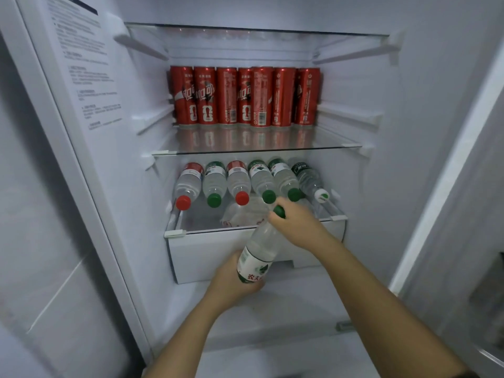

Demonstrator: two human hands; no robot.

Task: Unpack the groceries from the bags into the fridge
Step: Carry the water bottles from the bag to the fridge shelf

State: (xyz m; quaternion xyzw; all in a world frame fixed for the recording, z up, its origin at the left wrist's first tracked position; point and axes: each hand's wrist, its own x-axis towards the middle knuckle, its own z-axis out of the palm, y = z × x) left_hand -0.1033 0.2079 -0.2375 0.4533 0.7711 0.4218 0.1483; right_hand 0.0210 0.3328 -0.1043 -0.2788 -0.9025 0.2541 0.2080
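Our left hand (231, 282) wraps the base of a water bottle (263, 242), fingers curled under the labelled end. Our right hand (298, 223) closes round its neck, so that only the green cap (279, 211) peeks out past the knuckles. The bottle hangs between the two hands, tilted, with the cap end far and the base end near. It is in front of the white drawer (207, 257) and just below the front lip of the lower shelf (191, 222).

We judge it full, so fairly heavy for its size, with thin clear plastic walls that give a little under a squeeze. The label probably offers more friction than the smooth shoulder. The stiff points are the neck and the base, which is where we have it, and that seems a sound way to steer it in lying down. Being round, it will likely roll on glass unless it nestles against a neighbour.

On that lower shelf six bottles (215, 184) lie side by side, caps toward us: red, green, red, green, green, and a white one at the right. Under the glass something crumpled and clear shows, which we cannot identify. Above, on a second glass shelf (272, 145), a row of tall red cans (229, 96) stands upright at the back, hard, glossy and mirrored in the glass. The fridge (381, 118) walls are smooth white plastic.
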